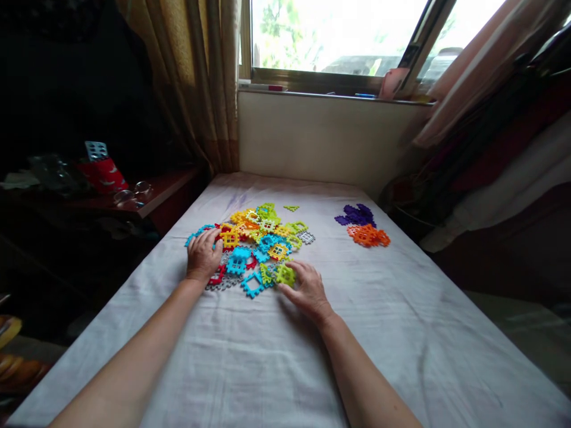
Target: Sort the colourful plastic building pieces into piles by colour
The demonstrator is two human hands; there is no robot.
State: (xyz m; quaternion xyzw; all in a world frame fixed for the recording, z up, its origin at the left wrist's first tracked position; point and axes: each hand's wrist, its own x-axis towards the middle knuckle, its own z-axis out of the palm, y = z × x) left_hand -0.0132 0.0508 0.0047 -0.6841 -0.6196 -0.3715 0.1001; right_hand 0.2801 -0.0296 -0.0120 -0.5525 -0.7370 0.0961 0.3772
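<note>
A mixed pile of flat, notched plastic pieces lies on the pale cloth, with yellow, red, grey, blue and green ones among them. My left hand (204, 254) rests on the pile's left side, its fingers apart over red and blue pieces and beside a yellow square piece (230, 239). At the pile's right front edge, my right hand (307, 289) has its thumb and fingers spread beside a lime green piece (285, 274). A blue square frame (253, 285) lies between the hands. Farther right are a purple group (357, 214) and an orange group (368, 235) of pieces.
The cloth-covered surface (267, 368) reaches a wall under a window. On the left, a dark red side table (172, 185) holds glasses (134, 193) and a red container (104, 175). Curtains (191, 71) hang at the back left, and clothes (504, 148) hang on the right.
</note>
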